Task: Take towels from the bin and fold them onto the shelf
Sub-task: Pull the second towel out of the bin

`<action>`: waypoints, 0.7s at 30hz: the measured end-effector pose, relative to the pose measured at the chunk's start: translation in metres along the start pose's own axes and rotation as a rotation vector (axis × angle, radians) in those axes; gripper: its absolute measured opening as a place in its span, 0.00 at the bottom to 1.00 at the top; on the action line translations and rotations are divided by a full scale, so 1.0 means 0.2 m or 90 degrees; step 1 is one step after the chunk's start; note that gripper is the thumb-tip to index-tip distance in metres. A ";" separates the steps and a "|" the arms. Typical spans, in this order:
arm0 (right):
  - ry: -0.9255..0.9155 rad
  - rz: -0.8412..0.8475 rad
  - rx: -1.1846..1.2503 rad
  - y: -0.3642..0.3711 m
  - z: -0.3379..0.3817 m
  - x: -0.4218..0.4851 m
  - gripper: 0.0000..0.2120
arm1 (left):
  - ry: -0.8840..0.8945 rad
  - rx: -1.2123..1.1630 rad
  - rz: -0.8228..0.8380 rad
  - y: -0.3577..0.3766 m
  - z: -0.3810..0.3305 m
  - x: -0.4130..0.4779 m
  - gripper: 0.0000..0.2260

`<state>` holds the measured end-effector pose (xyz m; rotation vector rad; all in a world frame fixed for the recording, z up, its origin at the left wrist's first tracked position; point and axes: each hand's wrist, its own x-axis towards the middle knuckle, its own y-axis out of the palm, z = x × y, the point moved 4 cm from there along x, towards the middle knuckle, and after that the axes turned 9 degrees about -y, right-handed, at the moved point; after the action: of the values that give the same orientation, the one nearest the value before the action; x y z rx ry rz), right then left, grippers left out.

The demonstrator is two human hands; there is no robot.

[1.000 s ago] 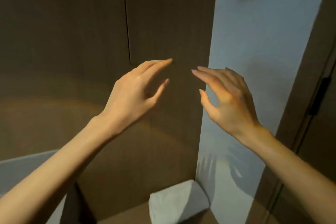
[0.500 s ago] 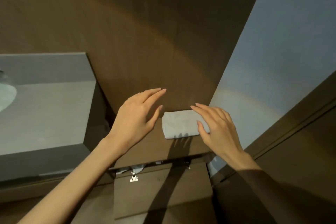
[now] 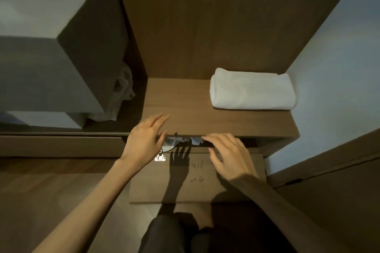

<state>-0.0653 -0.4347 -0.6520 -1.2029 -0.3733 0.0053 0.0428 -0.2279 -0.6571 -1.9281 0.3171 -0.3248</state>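
L hand over front edge of shelf, grip open, fingers straight, nothing held. R hand near it, grip open too, fingers spread, fingertips at the crumpled towels showing in the gap under the shelf; contact unclear. Folded towel lies on shelf, right rear corner. Brown front panel w/ metal hinge sits below both hands.

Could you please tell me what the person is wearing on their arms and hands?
Both the left hand and right hand are bare: no gloves, rings or watch visible. No sleeves show anywhere up to the frame's edge.
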 end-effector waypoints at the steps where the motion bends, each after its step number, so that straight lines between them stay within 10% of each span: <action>1: 0.002 0.007 0.004 0.14 -0.04 -0.01 0.17 | -0.015 0.015 0.012 0.12 0.07 0.02 0.25; 10: 0.017 0.064 0.004 1.22 -0.41 -0.11 0.20 | -0.059 0.084 0.032 0.98 0.54 0.19 0.24; 21: 0.119 0.093 0.023 1.85 -0.72 0.03 0.21 | -0.027 0.094 -0.117 1.13 0.64 0.22 0.22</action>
<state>0.0516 -0.4283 -1.0306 -1.1818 -0.1206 0.0250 0.1161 -0.2172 -0.9096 -1.8192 0.0853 -0.4161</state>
